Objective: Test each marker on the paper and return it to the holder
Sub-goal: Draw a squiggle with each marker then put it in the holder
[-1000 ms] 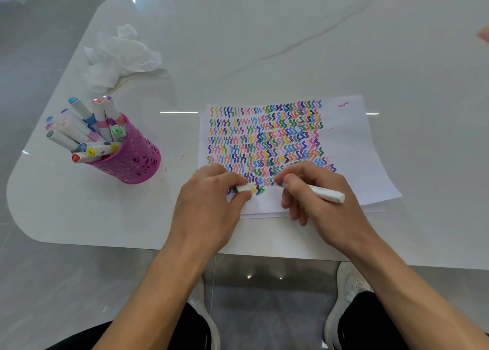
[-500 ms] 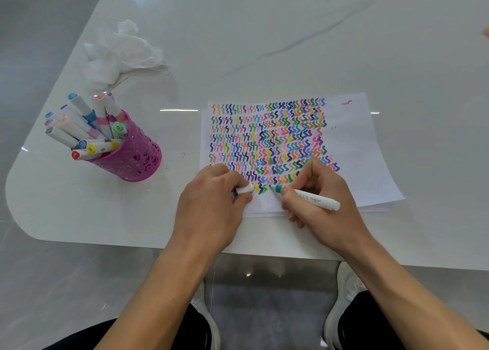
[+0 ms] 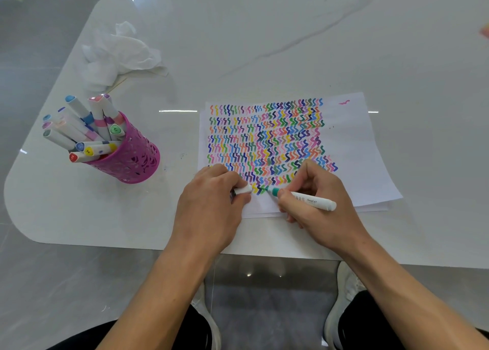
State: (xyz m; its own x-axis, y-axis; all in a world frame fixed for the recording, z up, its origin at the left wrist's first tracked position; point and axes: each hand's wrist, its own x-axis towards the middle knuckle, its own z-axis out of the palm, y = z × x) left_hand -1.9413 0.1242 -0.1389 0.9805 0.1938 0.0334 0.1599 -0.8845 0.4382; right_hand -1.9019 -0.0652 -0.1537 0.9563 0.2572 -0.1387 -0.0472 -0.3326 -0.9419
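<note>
While right hand (image 3: pixel 326 184) pinches teal marker (image 3: pixel 309 200) on paper (image 3: pixel 357 143), left hand (image 3: pixel 211 206) pinching cap (image 3: pixel 244 190) beside, pink holder (image 3: pixel 135 156) of other markers (image 3: pixel 79 130) well left.

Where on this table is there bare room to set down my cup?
Widest: the table beyond the paper, right of the tissue. A narrower strip lies between the pink holder and the paper. Crowded: the paper's near edge, where the left hand holds a cap and the right hand a marker.
</note>
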